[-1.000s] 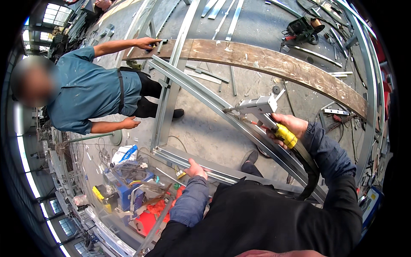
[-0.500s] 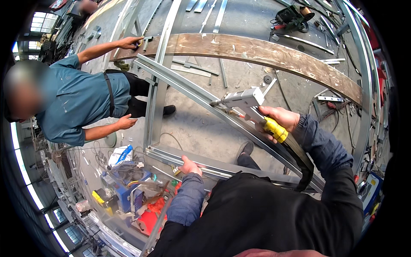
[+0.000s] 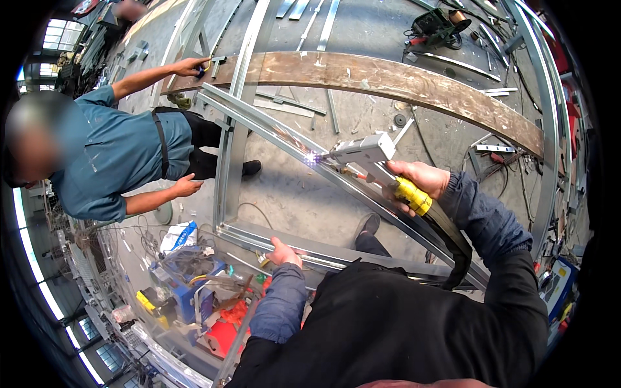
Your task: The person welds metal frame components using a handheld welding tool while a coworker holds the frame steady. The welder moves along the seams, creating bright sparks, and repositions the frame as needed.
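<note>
In my right hand (image 3: 424, 181) is a handheld welding gun (image 3: 365, 150) with a white boxy head, yellow tape round its grip and a thick black cable trailing back. Its nozzle meets a diagonal metal profile (image 3: 272, 132), where a bright violet-white spark glows. My right fingers are wrapped round the grip. My left hand (image 3: 284, 252) grips the near rail of the metal frame (image 3: 236, 229), thumb uppermost; its other fingers are partly hidden. The diagonal runs from the frame's left upright down toward its near right corner.
A co-worker in a blue-green shirt (image 3: 123, 145) stands at left, one hand at the worn wooden plank (image 3: 388, 77) crossing the frame. A blue machine (image 3: 194, 297) and red items lie near left. Metal strips, cables and a wire-spool unit (image 3: 443, 27) are on the floor.
A bright spark has appeared at the gun's nozzle on the diagonal profile. The view has shifted slightly; both my hands keep their holds.
</note>
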The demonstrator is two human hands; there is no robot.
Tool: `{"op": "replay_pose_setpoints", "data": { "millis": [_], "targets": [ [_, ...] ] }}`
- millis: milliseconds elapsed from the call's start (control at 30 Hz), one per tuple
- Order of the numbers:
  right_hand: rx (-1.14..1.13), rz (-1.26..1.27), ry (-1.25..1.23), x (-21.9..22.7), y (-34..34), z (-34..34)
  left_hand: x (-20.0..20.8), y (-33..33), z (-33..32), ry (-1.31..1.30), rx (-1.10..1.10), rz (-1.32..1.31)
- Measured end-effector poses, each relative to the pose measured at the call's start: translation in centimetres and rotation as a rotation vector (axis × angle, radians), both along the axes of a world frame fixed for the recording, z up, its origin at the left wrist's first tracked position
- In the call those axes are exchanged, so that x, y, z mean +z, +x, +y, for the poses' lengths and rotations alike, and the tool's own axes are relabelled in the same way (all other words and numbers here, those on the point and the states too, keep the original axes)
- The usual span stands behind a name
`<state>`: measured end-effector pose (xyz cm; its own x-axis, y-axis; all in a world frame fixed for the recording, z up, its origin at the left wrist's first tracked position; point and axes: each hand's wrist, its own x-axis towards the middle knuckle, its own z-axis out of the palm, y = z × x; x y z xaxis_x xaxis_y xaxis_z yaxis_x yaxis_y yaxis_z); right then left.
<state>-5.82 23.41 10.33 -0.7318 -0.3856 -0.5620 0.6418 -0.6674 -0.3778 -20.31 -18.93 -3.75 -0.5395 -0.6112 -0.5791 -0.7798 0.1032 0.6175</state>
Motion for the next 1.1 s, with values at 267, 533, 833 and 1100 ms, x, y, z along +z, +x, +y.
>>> {"op": "replay_pose_setpoints", "data": {
  "millis": [267, 533, 833, 1100],
  "targets": [
    [0.004, 0.010, 0.005, 0.8, -0.1, -0.2, -2.6, 0.1, -2.1, -0.032, -0.016, -0.006],
    [0.026, -0.002, 0.045, 1.7, 0.1, -0.2, -0.9, 0.1, -0.5, -0.033, 0.000, 0.003],
    [0.026, -0.045, 0.041, 1.1, 0.3, 0.2, -1.1, -0.2, -0.7, -0.090, -0.024, -0.039],
    [0.040, -0.022, 0.063, 1.1, 0.6, 0.3, -1.5, -0.3, -0.9, -0.128, -0.055, -0.045]
  ]
}}
